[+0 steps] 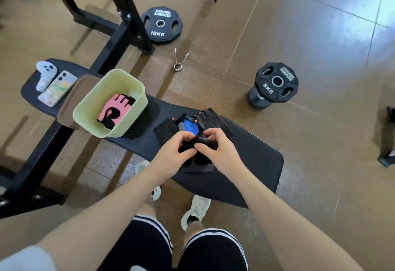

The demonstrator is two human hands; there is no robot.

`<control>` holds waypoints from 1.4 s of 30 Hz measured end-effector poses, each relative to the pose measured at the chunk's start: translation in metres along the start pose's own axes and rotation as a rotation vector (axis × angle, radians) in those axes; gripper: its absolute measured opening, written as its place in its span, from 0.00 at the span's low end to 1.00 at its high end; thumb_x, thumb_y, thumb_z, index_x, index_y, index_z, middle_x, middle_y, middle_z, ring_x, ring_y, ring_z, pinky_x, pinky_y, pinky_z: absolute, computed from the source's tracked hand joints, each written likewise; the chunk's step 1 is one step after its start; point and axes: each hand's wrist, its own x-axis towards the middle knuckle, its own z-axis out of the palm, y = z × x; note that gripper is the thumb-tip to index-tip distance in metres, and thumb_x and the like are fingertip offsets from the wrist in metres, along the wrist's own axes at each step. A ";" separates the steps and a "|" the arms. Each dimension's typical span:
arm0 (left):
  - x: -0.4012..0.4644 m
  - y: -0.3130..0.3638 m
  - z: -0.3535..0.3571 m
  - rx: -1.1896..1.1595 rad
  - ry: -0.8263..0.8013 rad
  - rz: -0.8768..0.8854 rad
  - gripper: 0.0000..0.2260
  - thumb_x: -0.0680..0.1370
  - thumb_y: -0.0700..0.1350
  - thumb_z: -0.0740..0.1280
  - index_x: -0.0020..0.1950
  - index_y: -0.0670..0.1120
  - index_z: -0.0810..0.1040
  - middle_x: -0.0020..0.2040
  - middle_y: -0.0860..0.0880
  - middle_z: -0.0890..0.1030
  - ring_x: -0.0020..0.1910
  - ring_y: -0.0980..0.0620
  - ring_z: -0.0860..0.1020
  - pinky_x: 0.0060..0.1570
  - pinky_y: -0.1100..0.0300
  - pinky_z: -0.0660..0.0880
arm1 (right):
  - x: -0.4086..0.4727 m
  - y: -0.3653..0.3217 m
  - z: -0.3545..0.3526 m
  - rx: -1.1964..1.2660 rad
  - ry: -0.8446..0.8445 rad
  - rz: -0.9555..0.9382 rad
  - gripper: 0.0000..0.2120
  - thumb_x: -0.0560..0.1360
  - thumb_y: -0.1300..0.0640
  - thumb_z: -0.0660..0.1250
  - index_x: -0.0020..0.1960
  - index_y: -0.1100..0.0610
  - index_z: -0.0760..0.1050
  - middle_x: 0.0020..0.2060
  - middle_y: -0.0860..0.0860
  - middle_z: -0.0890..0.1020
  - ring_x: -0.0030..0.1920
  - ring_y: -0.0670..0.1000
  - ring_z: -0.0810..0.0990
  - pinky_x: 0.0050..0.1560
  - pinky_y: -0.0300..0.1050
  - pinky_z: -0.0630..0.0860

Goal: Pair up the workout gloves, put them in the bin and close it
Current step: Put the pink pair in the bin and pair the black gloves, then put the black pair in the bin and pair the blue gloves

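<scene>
A pale green bin (pixel 84 108) stands open on the black bench (pixel 252 153), with pink-and-black gloves (pixel 114 111) lying inside it. Its brown lid (pixel 70 101) rests under and beside the bin at the left. To the right of the bin lie several dark gloves: a black glove (pixel 166 129), a blue-and-grey glove (pixel 190 126) and black gloves with orange trim (pixel 213 118). My left hand (pixel 173 153) and my right hand (pixel 218 148) both pinch a black glove (pixel 199 161) at the bench's middle; much of it is hidden by my fingers.
A phone (pixel 57 88) and a small white ghost-shaped gadget (pixel 44 74) lie at the bench's far left end. On the floor are a 10 kg plate (pixel 161 24), a 5 kg plate on a stub (pixel 275 82), a spring collar (pixel 179 61) and a black rack frame (pixel 119 33).
</scene>
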 end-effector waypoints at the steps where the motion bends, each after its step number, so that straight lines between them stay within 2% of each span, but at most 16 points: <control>1: 0.000 -0.003 -0.008 -0.022 0.033 -0.009 0.14 0.75 0.38 0.65 0.50 0.59 0.71 0.50 0.58 0.77 0.52 0.63 0.75 0.57 0.67 0.70 | 0.008 -0.008 0.002 -0.106 -0.063 -0.033 0.17 0.71 0.47 0.69 0.57 0.51 0.73 0.49 0.49 0.81 0.51 0.50 0.78 0.52 0.46 0.75; 4: 0.008 -0.014 -0.045 -0.099 0.142 -0.055 0.12 0.76 0.39 0.65 0.49 0.57 0.74 0.50 0.54 0.79 0.51 0.56 0.77 0.57 0.59 0.72 | 0.040 -0.032 0.009 -0.271 -0.333 -0.070 0.09 0.71 0.49 0.69 0.49 0.52 0.77 0.44 0.50 0.82 0.46 0.51 0.79 0.48 0.48 0.74; 7: 0.019 -0.031 -0.095 -0.198 0.252 -0.104 0.13 0.76 0.37 0.64 0.45 0.56 0.74 0.45 0.54 0.79 0.47 0.55 0.76 0.50 0.62 0.73 | 0.080 -0.059 0.024 -0.187 -0.458 -0.022 0.04 0.71 0.57 0.70 0.40 0.51 0.77 0.42 0.47 0.77 0.43 0.47 0.75 0.47 0.42 0.70; 9: 0.025 -0.042 -0.129 -0.338 0.354 -0.164 0.12 0.77 0.36 0.62 0.45 0.54 0.74 0.44 0.53 0.79 0.45 0.55 0.77 0.46 0.65 0.74 | 0.111 -0.076 0.041 -0.145 -0.509 0.040 0.03 0.72 0.60 0.70 0.44 0.54 0.78 0.49 0.48 0.77 0.49 0.48 0.76 0.56 0.46 0.72; 13: 0.043 -0.072 -0.197 -0.663 0.568 -0.300 0.08 0.78 0.37 0.60 0.45 0.48 0.75 0.44 0.50 0.80 0.44 0.51 0.77 0.44 0.60 0.74 | 0.167 -0.112 0.092 -0.011 -0.737 0.176 0.14 0.70 0.62 0.71 0.54 0.54 0.74 0.51 0.52 0.80 0.53 0.53 0.79 0.58 0.49 0.76; 17: 0.075 -0.117 -0.244 -0.880 0.679 -0.449 0.04 0.78 0.37 0.60 0.49 0.43 0.73 0.49 0.45 0.78 0.48 0.49 0.77 0.50 0.54 0.75 | 0.229 -0.132 0.165 0.088 -0.428 0.179 0.11 0.73 0.64 0.68 0.52 0.51 0.74 0.49 0.50 0.82 0.54 0.56 0.80 0.55 0.51 0.77; 20: 0.104 -0.160 -0.257 -0.813 0.697 -0.628 0.03 0.77 0.39 0.63 0.48 0.42 0.70 0.58 0.39 0.76 0.57 0.43 0.75 0.63 0.45 0.71 | 0.277 -0.132 0.214 -0.242 -0.207 0.089 0.13 0.74 0.61 0.66 0.57 0.58 0.74 0.53 0.54 0.81 0.55 0.56 0.78 0.51 0.45 0.72; 23: 0.129 -0.184 -0.258 -0.812 0.713 -0.768 0.05 0.77 0.39 0.63 0.43 0.43 0.68 0.61 0.36 0.76 0.57 0.42 0.75 0.60 0.48 0.70 | 0.312 -0.119 0.247 -0.550 -0.195 0.131 0.17 0.75 0.58 0.65 0.63 0.62 0.69 0.58 0.58 0.78 0.58 0.59 0.76 0.48 0.44 0.68; 25: 0.143 -0.190 -0.258 -0.732 0.768 -0.834 0.04 0.77 0.39 0.62 0.52 0.42 0.71 0.63 0.40 0.74 0.56 0.44 0.73 0.57 0.53 0.70 | 0.325 -0.108 0.261 -0.588 -0.235 0.185 0.20 0.76 0.59 0.64 0.66 0.63 0.66 0.60 0.60 0.77 0.60 0.61 0.75 0.49 0.45 0.68; 27: 0.151 -0.192 -0.258 -0.645 0.823 -0.866 0.13 0.78 0.40 0.61 0.62 0.41 0.70 0.62 0.42 0.75 0.53 0.46 0.73 0.52 0.56 0.69 | 0.331 -0.101 0.268 -0.567 -0.276 0.213 0.22 0.75 0.59 0.64 0.67 0.63 0.64 0.61 0.60 0.76 0.61 0.61 0.74 0.50 0.45 0.68; 29: 0.154 -0.190 -0.259 -0.606 0.821 -0.881 0.15 0.78 0.39 0.59 0.65 0.41 0.68 0.57 0.42 0.76 0.46 0.47 0.74 0.47 0.56 0.69 | 0.331 -0.101 0.268 -0.574 -0.301 0.221 0.24 0.76 0.57 0.63 0.68 0.63 0.62 0.62 0.60 0.75 0.62 0.61 0.74 0.53 0.47 0.70; 31: 0.152 -0.186 -0.259 -0.544 0.795 -0.899 0.17 0.77 0.38 0.60 0.66 0.41 0.66 0.57 0.41 0.76 0.46 0.44 0.75 0.47 0.54 0.71 | 0.326 -0.107 0.261 -0.601 -0.301 0.180 0.24 0.77 0.56 0.62 0.70 0.62 0.60 0.66 0.60 0.73 0.64 0.60 0.72 0.57 0.48 0.70; 33: 0.146 -0.176 -0.258 -0.464 0.732 -0.869 0.22 0.76 0.39 0.61 0.69 0.42 0.63 0.64 0.41 0.73 0.56 0.42 0.75 0.53 0.51 0.73 | 0.314 -0.120 0.244 -0.568 -0.278 0.114 0.21 0.78 0.56 0.60 0.69 0.60 0.64 0.66 0.57 0.73 0.64 0.56 0.72 0.60 0.47 0.69; 36: 0.132 -0.147 -0.249 -0.302 0.622 -0.704 0.20 0.77 0.39 0.59 0.69 0.45 0.66 0.68 0.44 0.69 0.64 0.44 0.72 0.63 0.49 0.71 | 0.286 -0.136 0.200 -0.462 -0.243 0.011 0.13 0.78 0.57 0.60 0.61 0.57 0.73 0.57 0.51 0.79 0.54 0.49 0.76 0.52 0.39 0.68; 39: 0.120 -0.112 -0.225 -0.110 0.481 -0.513 0.13 0.78 0.39 0.57 0.61 0.46 0.73 0.63 0.47 0.74 0.60 0.49 0.73 0.58 0.55 0.71 | 0.255 -0.127 0.148 -0.434 -0.160 0.026 0.09 0.76 0.58 0.61 0.54 0.55 0.76 0.48 0.49 0.80 0.49 0.48 0.77 0.49 0.39 0.68; 42: 0.113 -0.091 -0.183 -0.094 0.326 -0.413 0.09 0.77 0.38 0.57 0.52 0.46 0.75 0.56 0.46 0.79 0.56 0.47 0.77 0.55 0.56 0.71 | 0.221 -0.090 0.095 -0.388 -0.074 0.164 0.06 0.75 0.59 0.61 0.47 0.52 0.76 0.45 0.50 0.81 0.48 0.53 0.79 0.51 0.45 0.73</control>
